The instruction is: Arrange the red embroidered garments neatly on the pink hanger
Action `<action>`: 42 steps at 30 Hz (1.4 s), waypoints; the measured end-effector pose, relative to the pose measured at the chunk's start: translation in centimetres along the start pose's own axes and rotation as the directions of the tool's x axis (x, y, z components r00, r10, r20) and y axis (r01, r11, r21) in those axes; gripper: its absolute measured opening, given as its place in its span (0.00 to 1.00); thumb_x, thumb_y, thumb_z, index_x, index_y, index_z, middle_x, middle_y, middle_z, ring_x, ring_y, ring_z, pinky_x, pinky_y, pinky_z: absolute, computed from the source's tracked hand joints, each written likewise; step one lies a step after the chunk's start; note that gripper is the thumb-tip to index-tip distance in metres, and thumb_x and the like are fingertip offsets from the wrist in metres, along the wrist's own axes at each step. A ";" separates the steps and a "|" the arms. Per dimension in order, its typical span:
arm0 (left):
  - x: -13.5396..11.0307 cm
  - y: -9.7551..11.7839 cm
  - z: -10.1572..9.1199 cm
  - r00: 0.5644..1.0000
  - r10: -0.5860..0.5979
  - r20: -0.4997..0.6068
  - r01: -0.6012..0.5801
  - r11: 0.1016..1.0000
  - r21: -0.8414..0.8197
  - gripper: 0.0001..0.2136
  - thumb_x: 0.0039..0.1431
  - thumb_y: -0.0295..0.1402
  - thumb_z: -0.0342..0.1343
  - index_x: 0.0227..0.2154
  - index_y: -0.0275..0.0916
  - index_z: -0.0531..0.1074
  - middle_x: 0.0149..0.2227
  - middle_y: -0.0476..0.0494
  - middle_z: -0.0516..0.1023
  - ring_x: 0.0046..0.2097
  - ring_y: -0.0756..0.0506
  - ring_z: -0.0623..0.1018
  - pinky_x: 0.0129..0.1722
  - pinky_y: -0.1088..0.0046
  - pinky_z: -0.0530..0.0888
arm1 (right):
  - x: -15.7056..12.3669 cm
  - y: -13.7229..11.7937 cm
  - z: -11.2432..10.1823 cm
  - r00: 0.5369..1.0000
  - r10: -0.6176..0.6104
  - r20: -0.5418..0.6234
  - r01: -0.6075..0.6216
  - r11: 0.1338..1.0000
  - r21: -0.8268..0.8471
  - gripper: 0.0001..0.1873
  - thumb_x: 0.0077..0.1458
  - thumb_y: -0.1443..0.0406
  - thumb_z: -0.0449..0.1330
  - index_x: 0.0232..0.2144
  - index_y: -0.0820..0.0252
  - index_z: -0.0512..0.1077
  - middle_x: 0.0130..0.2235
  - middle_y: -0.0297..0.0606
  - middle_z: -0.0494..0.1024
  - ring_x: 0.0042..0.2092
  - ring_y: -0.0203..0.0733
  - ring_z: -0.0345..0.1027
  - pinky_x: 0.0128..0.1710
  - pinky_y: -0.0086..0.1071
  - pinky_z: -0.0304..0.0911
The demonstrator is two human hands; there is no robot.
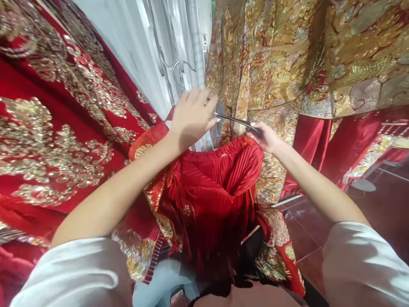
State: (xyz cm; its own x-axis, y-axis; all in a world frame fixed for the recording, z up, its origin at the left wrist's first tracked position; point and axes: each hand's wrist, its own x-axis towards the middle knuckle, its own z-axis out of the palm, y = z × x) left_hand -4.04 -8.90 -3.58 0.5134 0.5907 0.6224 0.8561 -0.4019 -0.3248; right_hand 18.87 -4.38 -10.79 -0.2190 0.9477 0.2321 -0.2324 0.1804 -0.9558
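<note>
A red pleated skirt with gold-embroidered panels hangs in front of me from a black hanger. My right hand grips the right end of the hanger and the skirt's waistband. My left hand is raised at the hanger's left end, fingers spread and blurred, touching the waistband's other side. A metal hanger hook shows just behind my left hand.
A red garment with heavy gold embroidery hangs at the left. Gold brocade garments hang at the right, with red satin skirts below them. White curtains fill the gap behind. Dark red floor tiles lie below right.
</note>
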 end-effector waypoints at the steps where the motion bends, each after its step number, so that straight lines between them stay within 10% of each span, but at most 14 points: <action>1: 1.0 0.2 0.5 0.998 0.060 -0.008 -0.060 0.998 -0.015 0.17 0.62 0.40 0.47 0.50 0.38 0.68 0.49 0.36 0.72 0.55 0.35 0.65 0.53 0.58 0.60 | -0.2 -0.1 -0.3 1.000 0.003 0.009 -0.003 1.000 -0.007 0.13 0.45 0.57 0.59 0.21 0.58 0.61 0.16 0.25 0.61 0.17 0.27 0.52 0.16 0.21 0.52; 8: 3.1 0.7 3.2 0.998 0.045 0.052 -0.041 0.995 -0.092 0.20 0.66 0.38 0.37 0.38 0.36 0.75 0.39 0.34 0.76 0.50 0.37 0.69 0.51 0.56 0.58 | -1.4 -3.0 -5.7 0.992 0.116 -0.057 -0.128 0.940 -0.317 0.13 0.36 0.69 0.68 0.29 0.61 0.72 0.27 0.32 0.76 0.29 0.33 0.69 0.28 0.26 0.66; 13: 3.2 0.6 3.5 0.999 0.006 0.039 0.002 0.982 -0.190 0.18 0.64 0.39 0.41 0.38 0.38 0.76 0.40 0.35 0.77 0.51 0.36 0.68 0.53 0.55 0.55 | 0.9 -8.6 -2.6 0.903 -0.276 -0.329 0.046 0.824 -0.564 0.13 0.39 0.81 0.61 0.19 0.61 0.66 0.23 0.29 0.70 0.27 0.29 0.64 0.34 0.28 0.66; 16: 3.4 0.8 3.4 0.999 -0.038 0.028 0.043 0.981 -0.192 0.17 0.63 0.38 0.43 0.37 0.39 0.77 0.39 0.36 0.77 0.52 0.36 0.68 0.54 0.55 0.54 | 0.4 -12.1 2.6 0.801 -0.575 -0.167 0.256 0.581 -0.773 0.15 0.39 0.81 0.61 0.17 0.59 0.63 0.25 0.30 0.69 0.31 0.32 0.63 0.39 0.31 0.64; 19: 3.6 1.4 3.2 0.996 -0.064 0.055 0.071 0.989 -0.132 0.17 0.63 0.37 0.43 0.37 0.36 0.77 0.39 0.34 0.77 0.52 0.35 0.68 0.53 0.54 0.55 | -2.5 -11.9 7.1 0.660 -0.735 0.158 0.375 0.139 -0.917 0.07 0.46 0.75 0.55 0.24 0.61 0.68 0.30 0.32 0.70 0.39 0.36 0.66 0.46 0.32 0.60; 25: 3.6 1.8 3.5 0.998 -0.026 0.059 0.032 0.994 -0.109 0.18 0.63 0.34 0.40 0.43 0.33 0.74 0.46 0.33 0.75 0.54 0.36 0.67 0.55 0.55 0.55 | -6.2 0.0 11.2 0.943 -0.144 0.300 0.266 -0.219 -0.939 0.19 0.57 0.74 0.42 0.41 0.61 0.70 0.39 0.51 0.74 0.41 0.51 0.70 0.32 0.37 0.63; 30: -1.0 -0.3 1.1 0.993 -0.025 -0.119 0.005 0.985 -0.170 0.20 0.63 0.35 0.42 0.57 0.44 0.62 0.57 0.41 0.66 0.60 0.39 0.61 0.61 0.55 0.51 | -5.6 2.2 9.0 0.966 -0.176 0.188 0.167 -0.130 -0.977 0.20 0.61 0.65 0.46 0.54 0.61 0.64 0.34 0.52 0.77 0.35 0.51 0.72 0.33 0.39 0.63; 36: -9.6 -4.8 -0.8 0.888 -0.451 -0.093 0.442 0.891 -0.107 0.20 0.61 0.42 0.45 0.52 0.36 0.63 0.48 0.34 0.71 0.53 0.33 0.68 0.55 0.50 0.61 | -0.8 -2.4 2.4 0.713 -0.572 0.406 0.456 -0.061 -0.888 0.25 0.58 0.53 0.51 0.52 0.62 0.67 0.48 0.48 0.75 0.49 0.53 0.67 0.49 0.46 0.61; 42: -9.7 -8.6 0.8 0.879 -0.476 0.002 0.468 0.862 -0.193 0.16 0.64 0.43 0.44 0.30 0.37 0.67 0.25 0.45 0.66 0.32 0.43 0.70 0.38 0.66 0.67 | 4.3 -0.5 1.4 0.678 -0.603 0.420 0.578 0.085 -0.811 0.30 0.62 0.48 0.39 0.34 0.61 0.73 0.33 0.43 0.77 0.37 0.45 0.71 0.41 0.38 0.63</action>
State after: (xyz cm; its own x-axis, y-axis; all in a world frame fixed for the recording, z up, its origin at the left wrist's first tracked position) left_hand -16.38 -10.61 -7.36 0.0436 0.7121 0.7008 0.9673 -0.2055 0.1486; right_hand 16.75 -0.79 -9.02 -0.4066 0.4229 0.8098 0.6226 0.7770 -0.0932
